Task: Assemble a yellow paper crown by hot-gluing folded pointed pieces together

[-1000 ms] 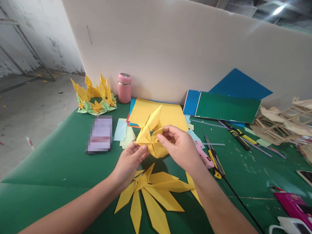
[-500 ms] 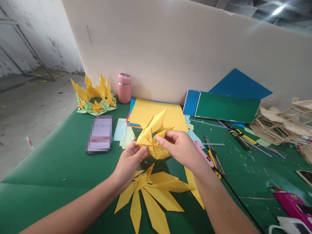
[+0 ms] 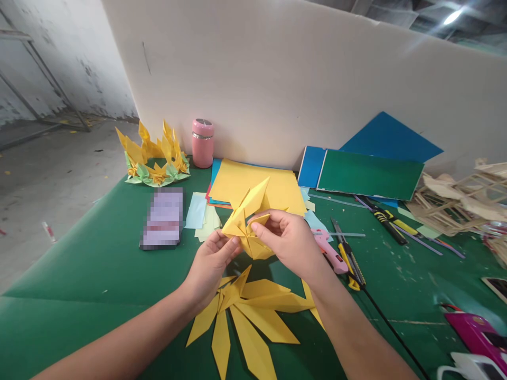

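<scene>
A folded yellow paper piece (image 3: 246,219) with pointed flaps is held above the green table (image 3: 87,264). My left hand (image 3: 209,266) pinches its lower left corner with thumb and fingers. From the right, my right hand (image 3: 291,243) grips it, thumb on a folded flap near the middle. Below both hands, several long yellow folded petals (image 3: 253,311) lie fanned out on the table.
A stack of yellow and coloured sheets (image 3: 277,184) lies behind the hands. A pink flask (image 3: 202,142) and yellow-green paper flowers (image 3: 152,158) stand at the back left. A pink glue gun (image 3: 330,253), cutters (image 3: 348,256), blue and green boards (image 3: 368,171) and wooden stick frames (image 3: 459,203) lie to the right.
The right hand has shifted slightly left on the yellow piece, and its upper flap has tilted to the right. The left hand keeps its grip.
</scene>
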